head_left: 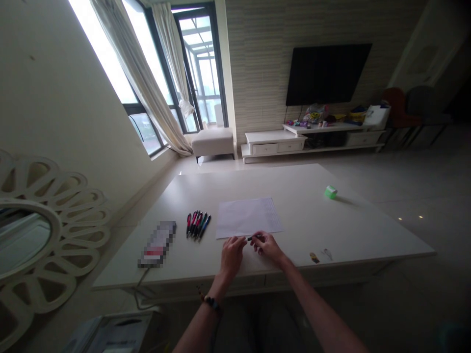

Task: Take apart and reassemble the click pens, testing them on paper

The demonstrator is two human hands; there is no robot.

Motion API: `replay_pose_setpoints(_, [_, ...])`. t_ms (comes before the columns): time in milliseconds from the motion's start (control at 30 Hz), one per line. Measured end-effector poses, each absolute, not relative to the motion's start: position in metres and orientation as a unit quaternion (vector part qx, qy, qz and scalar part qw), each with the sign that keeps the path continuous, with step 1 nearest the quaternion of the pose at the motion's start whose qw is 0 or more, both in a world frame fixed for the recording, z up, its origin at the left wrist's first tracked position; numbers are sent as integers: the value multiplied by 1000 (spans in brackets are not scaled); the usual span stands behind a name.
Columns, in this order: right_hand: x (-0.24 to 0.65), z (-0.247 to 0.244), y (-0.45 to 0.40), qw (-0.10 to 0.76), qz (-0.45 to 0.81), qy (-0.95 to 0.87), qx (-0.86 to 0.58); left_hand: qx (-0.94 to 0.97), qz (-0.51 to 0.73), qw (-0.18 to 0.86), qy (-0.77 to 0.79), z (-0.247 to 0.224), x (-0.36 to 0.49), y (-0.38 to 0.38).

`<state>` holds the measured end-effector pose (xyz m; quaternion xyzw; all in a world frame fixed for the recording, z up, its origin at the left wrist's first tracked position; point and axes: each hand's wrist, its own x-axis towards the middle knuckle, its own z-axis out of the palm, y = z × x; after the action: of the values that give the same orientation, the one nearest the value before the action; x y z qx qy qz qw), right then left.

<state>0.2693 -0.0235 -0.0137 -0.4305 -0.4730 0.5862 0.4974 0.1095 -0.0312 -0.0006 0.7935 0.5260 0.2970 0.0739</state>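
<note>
Close to the front edge of the table, my left hand (232, 254) and my right hand (268, 246) meet fingertip to fingertip. Between them is a short dark stretch of a pen (249, 239), pinched from both sides, with most of it hidden by the fingers. Just beyond my hands lies a stack of white paper (246, 215), its sheets slightly fanned at the right edge. Left of the paper, several pens (197, 225) with red, green, blue and dark parts lie side by side in a loose group.
A blurred-out phone-like device (158, 244) with a cable lies at the table's left. On the right are a green-and-white small box (330, 192), a small yellow-brown item (314, 257) and a pale thin item (327, 253). The white table (353, 230) has its front edge near me.
</note>
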Motion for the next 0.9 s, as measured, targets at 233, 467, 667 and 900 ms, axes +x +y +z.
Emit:
replay_pose_setpoints(233, [269, -20, -20, 504, 573, -474, -439, 805, 284, 54, 519, -7, 110, -30])
replay_pose_setpoints(467, [268, -17, -23, 484, 572, -477, -459, 791, 295, 84, 529, -9, 108, -33])
replay_pose_setpoints(667, [269, -19, -24, 482, 569, -490, -450, 793, 304, 84, 522, -11, 107, -36])
replay_pose_setpoints(900, [267, -24, -22, 479, 567, -494, -453, 801, 292, 72, 518, -11, 108, -36])
